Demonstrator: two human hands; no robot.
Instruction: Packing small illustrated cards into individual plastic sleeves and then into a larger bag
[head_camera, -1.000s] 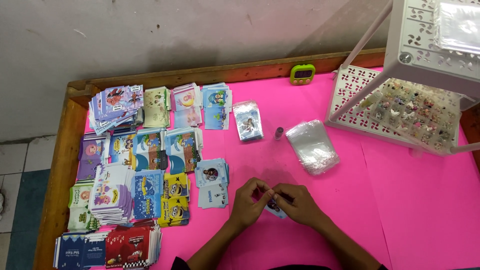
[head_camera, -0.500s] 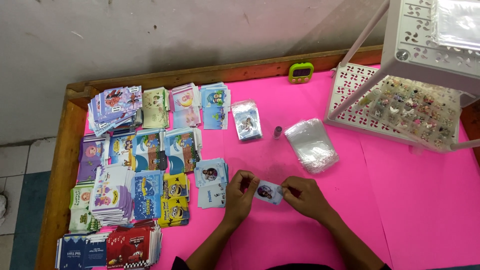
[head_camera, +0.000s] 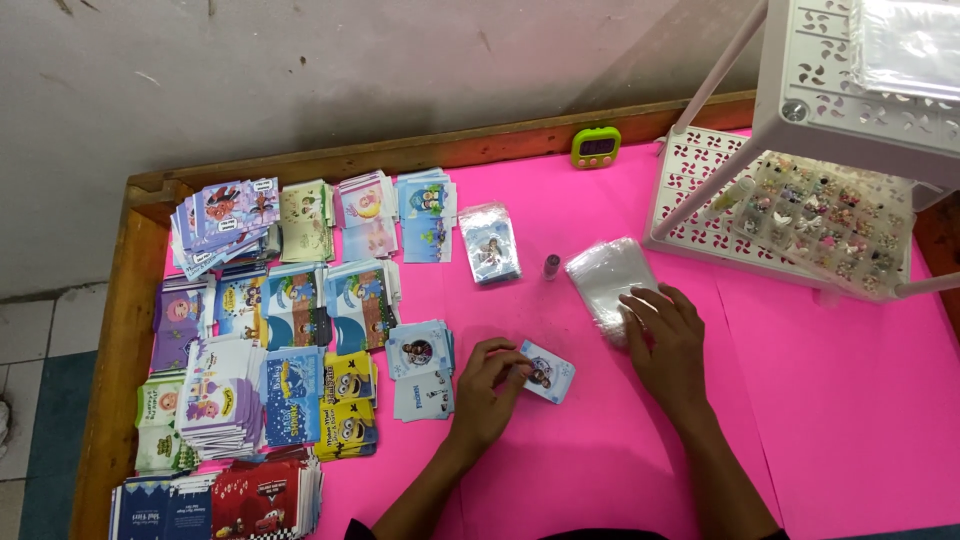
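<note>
Right hand (head_camera: 665, 335) gone from the card (head_camera: 548, 371) since a moment ago, now flat and loose on the clear bags (head_camera: 610, 280). Left hand (head_camera: 490, 385) alone pinching the card. Picture on the card too small to make out.

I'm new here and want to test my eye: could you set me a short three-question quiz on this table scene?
1. True or false: the left hand holds a small picture card.
2. What does the right hand rest on: A) the green timer, B) the stack of clear plastic sleeves, C) the white rack?
3. What colour is the table cover?

Key: 1 true; 2 B; 3 pink.
</note>
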